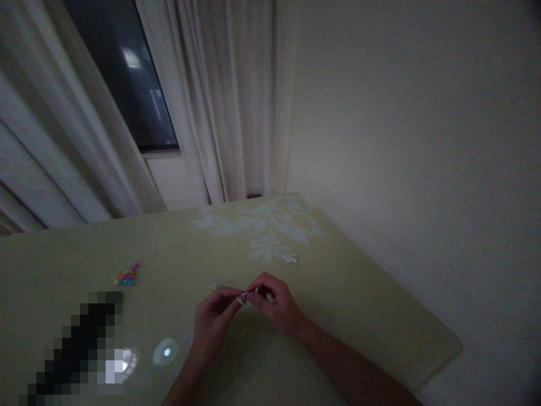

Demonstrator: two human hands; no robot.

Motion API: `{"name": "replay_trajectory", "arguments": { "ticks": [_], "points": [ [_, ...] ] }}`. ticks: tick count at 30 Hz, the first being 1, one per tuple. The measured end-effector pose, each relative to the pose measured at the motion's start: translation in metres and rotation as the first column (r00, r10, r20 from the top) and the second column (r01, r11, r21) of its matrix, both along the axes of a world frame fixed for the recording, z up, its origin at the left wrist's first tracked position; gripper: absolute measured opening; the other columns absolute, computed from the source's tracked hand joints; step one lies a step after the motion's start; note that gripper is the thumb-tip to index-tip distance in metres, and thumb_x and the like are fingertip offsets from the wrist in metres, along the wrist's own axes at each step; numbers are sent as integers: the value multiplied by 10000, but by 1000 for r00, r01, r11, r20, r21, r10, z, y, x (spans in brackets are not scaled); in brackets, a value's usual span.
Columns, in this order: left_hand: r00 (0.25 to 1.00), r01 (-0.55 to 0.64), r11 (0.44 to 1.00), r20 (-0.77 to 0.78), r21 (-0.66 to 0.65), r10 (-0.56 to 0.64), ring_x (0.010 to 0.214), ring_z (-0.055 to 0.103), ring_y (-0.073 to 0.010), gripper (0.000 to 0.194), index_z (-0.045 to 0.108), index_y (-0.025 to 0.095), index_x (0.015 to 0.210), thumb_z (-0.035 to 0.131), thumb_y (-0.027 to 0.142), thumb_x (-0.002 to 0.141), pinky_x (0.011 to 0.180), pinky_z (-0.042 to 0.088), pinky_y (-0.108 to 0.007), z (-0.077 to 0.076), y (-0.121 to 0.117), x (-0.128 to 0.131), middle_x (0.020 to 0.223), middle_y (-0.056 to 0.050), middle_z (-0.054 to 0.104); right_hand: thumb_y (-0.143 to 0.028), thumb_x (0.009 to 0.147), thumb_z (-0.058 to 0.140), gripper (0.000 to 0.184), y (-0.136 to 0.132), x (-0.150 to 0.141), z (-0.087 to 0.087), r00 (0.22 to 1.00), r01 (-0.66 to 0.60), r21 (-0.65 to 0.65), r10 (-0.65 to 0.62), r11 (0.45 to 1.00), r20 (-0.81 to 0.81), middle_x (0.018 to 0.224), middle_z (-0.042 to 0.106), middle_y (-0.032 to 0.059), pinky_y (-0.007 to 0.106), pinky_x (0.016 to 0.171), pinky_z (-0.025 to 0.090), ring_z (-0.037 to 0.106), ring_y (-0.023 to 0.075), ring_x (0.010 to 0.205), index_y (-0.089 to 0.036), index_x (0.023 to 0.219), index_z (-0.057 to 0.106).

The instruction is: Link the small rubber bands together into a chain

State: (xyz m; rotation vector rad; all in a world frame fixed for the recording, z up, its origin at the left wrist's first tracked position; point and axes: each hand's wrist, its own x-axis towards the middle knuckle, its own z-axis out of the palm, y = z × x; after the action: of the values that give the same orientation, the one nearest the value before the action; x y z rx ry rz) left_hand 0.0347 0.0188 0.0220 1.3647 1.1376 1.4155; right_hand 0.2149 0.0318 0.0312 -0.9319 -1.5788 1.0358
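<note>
My left hand and my right hand meet above the table, fingertips nearly touching. Between them is a small white looped piece, perhaps a band or cord; it is too small to make out exactly. Thumb and index finger of my left hand pinch it. The right fingertips are closed at its right end, and what they grip there is partly hidden. Just behind my left hand lies a small yellowish piece. Farther back, right of centre, rests a small white object.
A small heap of multicoloured pieces lies on the left of the greenish table. Near it is a dark, pixelated long shape. Light reflections show on the tabletop. Curtains hang behind, and a wall borders the right.
</note>
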Motion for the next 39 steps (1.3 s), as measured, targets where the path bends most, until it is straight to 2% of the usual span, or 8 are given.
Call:
{"name": "replay_trajectory", "arguments": {
  "ticks": [5,12,17,21,28,34,39],
  "points": [
    [999,23,1000,34,8,-24,729,771,-219,206,816,208,821,867,401,768,694,640,-297,-2,0,1,775,-61,810,-331,894,718,132,0,0,-1,999,35,-9,-35,999,16,813,644,12,256,615,416,547,134,681,-203,905,750],
    [996,91,992,-13,92,-90,803,755,-214,126,796,216,870,809,340,847,751,623,-297,-8,-1,1,844,-60,792,-212,832,695,35,-2,-3,-1,995,85,22,-86,996,58,761,617,-1,253,591,418,532,130,642,-191,860,693],
    [993,100,984,-74,148,-90,792,723,-194,81,784,224,871,784,305,869,736,593,-264,-10,-2,0,826,-42,758,-158,800,671,87,-3,-4,-4,992,72,71,-79,995,100,768,639,1,247,581,417,545,125,628,-187,879,694],
    [994,82,987,-79,141,-71,795,722,-183,79,766,221,883,769,300,881,734,586,-248,-11,-2,-1,834,-35,751,-173,835,652,129,-3,-4,-2,995,34,77,-41,996,93,801,694,17,242,605,440,564,126,646,-187,933,734],
    [998,24,993,-58,119,-17,773,732,-186,126,732,205,888,766,325,870,717,599,-260,-17,-1,1,824,-33,744,-264,870,685,99,-2,-3,-6,994,69,48,-73,996,77,721,649,-2,231,590,432,556,123,633,-179,894,730],
    [996,-36,996,-74,88,43,717,718,-183,181,710,197,855,784,362,848,667,590,-254,-12,-2,3,775,-22,731,-250,865,689,97,-5,-3,-4,996,52,88,-58,995,61,760,667,6,232,590,439,571,125,643,-186,915,743],
    [997,-7,996,-71,91,13,730,716,-183,186,718,195,885,778,370,863,671,586,-255,-15,0,1,795,-25,733,-292,881,703,133,-5,-3,-2,998,40,73,-44,997,50,806,657,11,234,601,441,563,122,657,-187,947,751]
  ]
}}
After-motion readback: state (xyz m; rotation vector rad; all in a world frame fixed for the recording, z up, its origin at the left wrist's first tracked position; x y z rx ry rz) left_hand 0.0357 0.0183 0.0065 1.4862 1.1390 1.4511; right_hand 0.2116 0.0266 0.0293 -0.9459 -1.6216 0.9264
